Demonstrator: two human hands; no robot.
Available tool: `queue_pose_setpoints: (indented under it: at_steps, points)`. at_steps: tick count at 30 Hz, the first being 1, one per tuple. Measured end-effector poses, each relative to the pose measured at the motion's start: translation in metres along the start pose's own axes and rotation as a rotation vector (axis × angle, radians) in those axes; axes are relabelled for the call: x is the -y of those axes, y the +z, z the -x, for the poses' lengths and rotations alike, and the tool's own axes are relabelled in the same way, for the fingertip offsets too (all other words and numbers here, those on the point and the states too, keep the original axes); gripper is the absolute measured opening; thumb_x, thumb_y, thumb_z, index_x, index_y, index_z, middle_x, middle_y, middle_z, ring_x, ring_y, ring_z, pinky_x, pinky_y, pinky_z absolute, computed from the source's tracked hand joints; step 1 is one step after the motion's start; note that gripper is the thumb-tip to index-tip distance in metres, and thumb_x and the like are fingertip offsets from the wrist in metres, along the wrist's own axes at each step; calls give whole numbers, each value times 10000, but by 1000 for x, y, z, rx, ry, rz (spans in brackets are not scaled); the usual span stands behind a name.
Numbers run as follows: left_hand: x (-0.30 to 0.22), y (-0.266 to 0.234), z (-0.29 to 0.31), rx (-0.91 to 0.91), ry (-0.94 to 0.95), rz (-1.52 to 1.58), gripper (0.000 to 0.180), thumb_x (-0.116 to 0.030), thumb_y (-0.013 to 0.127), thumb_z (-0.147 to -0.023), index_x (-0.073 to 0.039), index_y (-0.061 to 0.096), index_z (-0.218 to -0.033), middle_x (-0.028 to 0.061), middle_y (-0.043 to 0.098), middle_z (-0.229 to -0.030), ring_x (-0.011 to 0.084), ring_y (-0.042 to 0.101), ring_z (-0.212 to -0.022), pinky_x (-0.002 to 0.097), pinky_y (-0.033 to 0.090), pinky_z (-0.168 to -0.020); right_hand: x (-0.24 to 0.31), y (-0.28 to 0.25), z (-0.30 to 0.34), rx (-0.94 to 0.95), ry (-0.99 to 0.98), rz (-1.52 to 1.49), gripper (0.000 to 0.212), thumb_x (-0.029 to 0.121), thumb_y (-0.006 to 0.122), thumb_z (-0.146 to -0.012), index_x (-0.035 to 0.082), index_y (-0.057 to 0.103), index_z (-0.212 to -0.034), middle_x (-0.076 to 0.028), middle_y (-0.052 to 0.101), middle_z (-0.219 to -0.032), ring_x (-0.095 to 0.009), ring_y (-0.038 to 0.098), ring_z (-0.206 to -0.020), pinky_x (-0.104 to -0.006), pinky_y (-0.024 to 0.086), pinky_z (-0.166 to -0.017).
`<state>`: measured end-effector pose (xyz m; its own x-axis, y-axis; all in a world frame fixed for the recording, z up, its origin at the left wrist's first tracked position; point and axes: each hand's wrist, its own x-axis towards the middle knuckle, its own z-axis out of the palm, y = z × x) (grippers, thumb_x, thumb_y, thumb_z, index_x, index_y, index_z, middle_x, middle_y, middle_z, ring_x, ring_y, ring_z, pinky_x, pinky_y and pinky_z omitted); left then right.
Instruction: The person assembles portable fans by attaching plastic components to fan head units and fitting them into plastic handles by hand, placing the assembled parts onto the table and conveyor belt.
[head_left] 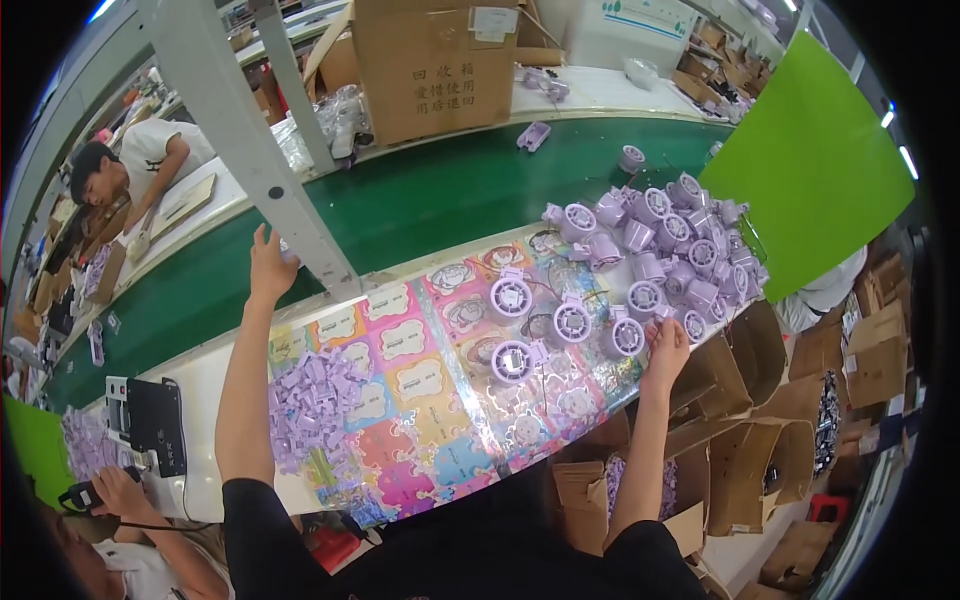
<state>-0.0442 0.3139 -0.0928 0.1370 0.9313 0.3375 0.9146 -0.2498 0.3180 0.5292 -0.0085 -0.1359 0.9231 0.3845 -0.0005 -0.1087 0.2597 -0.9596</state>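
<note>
My left hand [270, 266] reaches out over the green conveyor belt [400, 215], beside a pale upright post [250, 140]. A bit of pale lilac shows at its fingertips, partly behind the post, too little to name. At the near edge of a heap of lilac round plastic housings [675, 230], my right hand [667, 347] has its fingers drawn together next to one housing [692, 324]; what they pinch is hidden. Several similar housings, one of them a round housing [512, 362] with its open face up, stand apart on the colourful printed sheet [415, 382].
Small lilac parts [315, 405] lie piled on the sheet's left. Beyond the belt stands a large cardboard box [435, 75]. A bright green panel [810, 165] rises at right, above open cartons [755, 470]. Co-workers sit at far left, one hand [122, 492] holding a dark tool.
</note>
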Motion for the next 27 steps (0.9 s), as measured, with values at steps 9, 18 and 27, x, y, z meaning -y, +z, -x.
queue_pose_setpoints:
  at_steps: [9,18,27]
  points:
    - [-9,-23,25,25,-205,209,408,-228,598,-993,-138,508,-1380,234,551,-1230,410,606,-1072,452,515,-916,17,-30,-1,92,-300,966,574,163,727,-883,-143,533,-1329,-213,742,-973,-244,723,-800,-350,565,-736]
    - [-86,-110,242,-570,-193,688,609,-124,822,-779,-24,529,-1304,112,523,-1295,236,525,-1203,380,438,-1031,77,133,174,635,-862,644,317,-35,708,-784,17,656,-1093,-161,658,-1100,-355,600,-1059,-449,448,-962]
    - [-179,-77,343,93,-263,1425,571,-133,803,-792,-19,588,-1309,110,638,-1218,204,620,-1104,353,496,-963,-20,224,260,1600,-831,527,367,109,750,-815,106,652,-1168,-99,627,-1016,-317,635,-957,-423,527,-833]
